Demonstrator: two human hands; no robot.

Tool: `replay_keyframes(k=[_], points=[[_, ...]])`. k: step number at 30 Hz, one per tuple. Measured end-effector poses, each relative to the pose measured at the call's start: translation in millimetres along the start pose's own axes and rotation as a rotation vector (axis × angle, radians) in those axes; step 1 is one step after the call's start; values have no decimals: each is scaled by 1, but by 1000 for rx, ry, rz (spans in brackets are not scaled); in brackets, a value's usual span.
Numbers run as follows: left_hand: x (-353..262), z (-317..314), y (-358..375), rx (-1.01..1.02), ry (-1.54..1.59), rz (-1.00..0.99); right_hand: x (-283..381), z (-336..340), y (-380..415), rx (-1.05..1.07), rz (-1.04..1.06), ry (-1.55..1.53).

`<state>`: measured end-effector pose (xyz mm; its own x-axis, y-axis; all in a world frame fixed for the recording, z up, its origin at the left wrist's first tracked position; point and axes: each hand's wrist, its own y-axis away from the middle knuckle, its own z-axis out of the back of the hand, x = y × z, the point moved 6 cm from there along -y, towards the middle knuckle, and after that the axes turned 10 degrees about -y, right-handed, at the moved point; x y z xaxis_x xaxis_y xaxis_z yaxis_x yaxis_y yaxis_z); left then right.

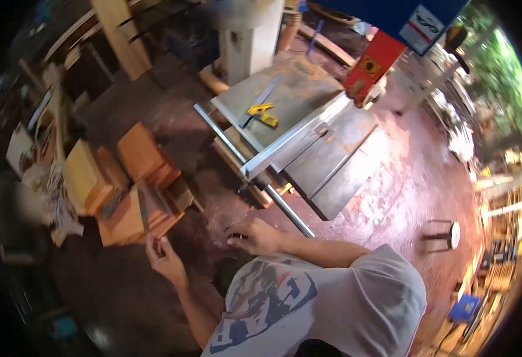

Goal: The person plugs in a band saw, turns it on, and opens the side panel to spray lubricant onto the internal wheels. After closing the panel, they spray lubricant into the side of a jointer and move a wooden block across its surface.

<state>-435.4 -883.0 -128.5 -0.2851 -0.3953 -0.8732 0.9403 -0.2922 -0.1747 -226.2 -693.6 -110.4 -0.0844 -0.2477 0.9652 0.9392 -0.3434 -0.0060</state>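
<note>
My left hand [167, 262] is at the near edge of a stack of reddish wood boards [121, 223], its thumb and fingers apart. Whether the fingertips touch the wood is not clear. A thin grey strip [144, 211] lies across these boards just above my fingers. In front of my body, my right hand [255, 236] is closed with curled fingers; what it holds, if anything, cannot be made out. Beyond it stands a bandsaw with a grey metal table [347, 178] and a silver fence [297, 137]. A yellow-handled square [263, 115] rests on that table.
More wood blocks [145, 152] and a pale board [85, 178] are piled at the left. A silver rail [288, 211] juts from the saw table toward me. The saw's red guard [371, 68] hangs above the table. A small stool [453, 235] stands at the right.
</note>
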Motion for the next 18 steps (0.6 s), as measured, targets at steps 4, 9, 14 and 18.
replay_keyframes(k=[4, 9, 14, 18], points=[[-56, -86, -64, 166, 132, -239, 13, 16, -8, -162, 17, 0], [-132, -191, -124, 417, 38, -701, 15, 22, -8, -370, -170, -62], [-164, -301, -163, 597, 198, -855, 25, 13, -40, -568, -363, -47], [-185, -396, -236, 727, 463, -446, 20, 6, -59, -645, -435, -75]])
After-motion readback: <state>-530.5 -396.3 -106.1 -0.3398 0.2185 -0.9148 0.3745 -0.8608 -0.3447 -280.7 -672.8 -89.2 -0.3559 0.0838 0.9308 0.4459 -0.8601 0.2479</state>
